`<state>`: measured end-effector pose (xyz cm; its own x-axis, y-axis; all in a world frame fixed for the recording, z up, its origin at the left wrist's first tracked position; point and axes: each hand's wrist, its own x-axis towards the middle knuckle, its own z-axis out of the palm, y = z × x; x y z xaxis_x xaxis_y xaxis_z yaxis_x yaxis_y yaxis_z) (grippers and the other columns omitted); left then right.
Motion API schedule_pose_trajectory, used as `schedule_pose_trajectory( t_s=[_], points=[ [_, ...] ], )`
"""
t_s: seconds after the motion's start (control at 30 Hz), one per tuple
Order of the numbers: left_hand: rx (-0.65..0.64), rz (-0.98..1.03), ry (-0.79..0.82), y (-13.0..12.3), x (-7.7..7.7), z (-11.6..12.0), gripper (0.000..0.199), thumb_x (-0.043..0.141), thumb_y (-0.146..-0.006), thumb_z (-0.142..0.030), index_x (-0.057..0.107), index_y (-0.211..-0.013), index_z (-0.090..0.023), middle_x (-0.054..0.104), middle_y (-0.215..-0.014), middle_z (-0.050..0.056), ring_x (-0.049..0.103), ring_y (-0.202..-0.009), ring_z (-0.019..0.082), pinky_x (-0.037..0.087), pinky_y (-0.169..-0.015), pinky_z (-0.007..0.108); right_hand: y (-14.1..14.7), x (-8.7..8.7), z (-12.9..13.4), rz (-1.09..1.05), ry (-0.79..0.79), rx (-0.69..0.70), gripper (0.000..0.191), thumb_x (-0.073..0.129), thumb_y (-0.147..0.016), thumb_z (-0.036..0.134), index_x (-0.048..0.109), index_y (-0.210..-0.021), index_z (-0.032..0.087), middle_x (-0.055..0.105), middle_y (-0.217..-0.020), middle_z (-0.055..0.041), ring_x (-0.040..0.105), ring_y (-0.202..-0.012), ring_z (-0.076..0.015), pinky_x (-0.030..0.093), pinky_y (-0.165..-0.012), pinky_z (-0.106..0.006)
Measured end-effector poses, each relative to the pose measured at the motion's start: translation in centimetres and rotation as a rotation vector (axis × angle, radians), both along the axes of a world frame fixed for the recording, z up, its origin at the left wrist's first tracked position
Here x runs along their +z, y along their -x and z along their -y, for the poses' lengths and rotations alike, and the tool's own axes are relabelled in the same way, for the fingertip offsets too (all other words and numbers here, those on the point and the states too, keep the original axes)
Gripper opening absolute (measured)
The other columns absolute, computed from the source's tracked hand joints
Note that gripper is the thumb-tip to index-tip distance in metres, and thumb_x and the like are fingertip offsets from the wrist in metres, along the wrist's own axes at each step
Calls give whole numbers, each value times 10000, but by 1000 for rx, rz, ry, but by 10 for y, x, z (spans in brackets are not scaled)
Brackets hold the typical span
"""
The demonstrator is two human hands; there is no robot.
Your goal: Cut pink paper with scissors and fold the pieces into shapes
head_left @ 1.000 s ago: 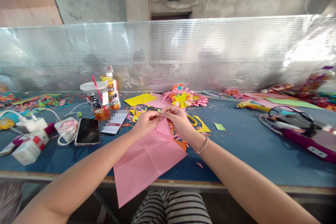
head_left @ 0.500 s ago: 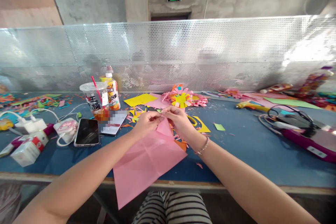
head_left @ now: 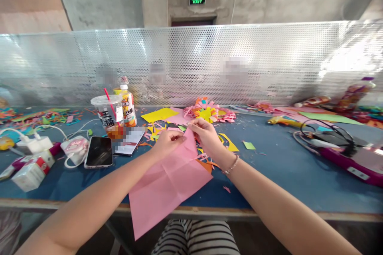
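Note:
A large creased pink sheet of paper [head_left: 167, 185] hangs partly over the table's front edge, its upper end raised between my hands. My left hand [head_left: 169, 142] has its fingers closed on the sheet's upper left side. With thumb and fingers pinched, my right hand [head_left: 205, 133] holds the top tip of the sheet. Behind my hands lies a paper flower [head_left: 208, 113] with yellow petals among pink ones. Yellow paper scraps [head_left: 229, 142] and an orange piece [head_left: 206, 166] lie around the sheet.
Left on the blue table [head_left: 269, 179] are a plastic cup [head_left: 104, 115], a bottle [head_left: 129, 107], a phone [head_left: 99, 151] and chargers [head_left: 34, 143]. At right are a purple-edged device [head_left: 353, 167] with cables and a yellow-handled tool [head_left: 284, 121]. A perforated metal screen [head_left: 194, 55] stands behind.
My left hand has moved slightly down and left, away from the right fingertips. More of the sheet's raised upper part shows between my hands.

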<state>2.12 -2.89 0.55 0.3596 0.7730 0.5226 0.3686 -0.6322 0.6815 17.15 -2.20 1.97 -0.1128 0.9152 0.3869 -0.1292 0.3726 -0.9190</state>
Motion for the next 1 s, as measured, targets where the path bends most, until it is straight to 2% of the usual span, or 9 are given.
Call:
schedule_pose_trajectory(
  t_s=[0.07, 0.2, 0.3, 0.53, 0.7, 0.87, 1.0],
  points=[
    [10, 4, -4, 0, 2, 1, 262, 498, -737, -346, 558, -574, -150, 459, -539, -8, 384, -521, 102, 292, -509, 234, -1, -2, -2, 81, -32, 38, 220, 601, -647, 370, 512, -677, 172, 447, -607, 40, 354, -492, -58, 270, -456, -210],
    [9, 3, -23, 2, 6, 3, 292, 464, -759, -353, 506, -549, -156, 413, -530, -16, 370, -528, 101, 277, -509, 232, -1, -5, -2, 230, -78, 46, 253, 572, -685, 378, 480, -601, 158, 402, -563, 42, 330, -490, -62, 244, -452, -217],
    [8, 14, 2, 2, 7, 4, 274, 467, -757, -344, 494, -558, -158, 392, -534, -22, 355, -531, 99, 269, -510, 232, -1, -7, -1, 186, -56, 40, 280, 580, -681, 382, 440, -574, 165, 356, -538, 54, 304, -474, -60, 233, -448, -219],
    [-26, 31, 43, 3, 8, 3, 277, 477, -746, -301, 437, -512, -158, 371, -523, -30, 339, -526, 92, 262, -511, 231, 0, -11, -4, 10, 40, 147, 311, 636, -630, 377, 417, -555, 171, 337, -539, 61, 304, -459, -53, 245, -449, -215],
    [-23, -9, 28, 3, 8, 3, 272, 486, -738, -273, 447, -499, -150, 409, -524, -26, 377, -543, 96, 289, -540, 232, 0, -9, -4, 3, 51, 110, 357, 592, -665, 422, 394, -509, 169, 317, -483, 66, 266, -419, -48, 214, -420, -216],
    [-19, 18, 26, 3, 6, 3, 230, 495, -734, -284, 512, -550, -146, 497, -571, -6, 445, -598, 115, 326, -574, 235, -1, -8, -5, 12, -12, 43, 235, 630, -641, 333, 493, -554, 163, 387, -519, 55, 330, -453, -51, 256, -446, -212],
    [-39, 23, 29, 4, 6, 1, 214, 495, -728, -269, 510, -554, -145, 510, -591, -4, 448, -600, 113, 329, -577, 234, -2, -10, -7, -5, -48, 28, 197, 611, -651, 297, 508, -552, 161, 431, -537, 42, 355, -470, -58, 268, -455, -214]
  ],
)
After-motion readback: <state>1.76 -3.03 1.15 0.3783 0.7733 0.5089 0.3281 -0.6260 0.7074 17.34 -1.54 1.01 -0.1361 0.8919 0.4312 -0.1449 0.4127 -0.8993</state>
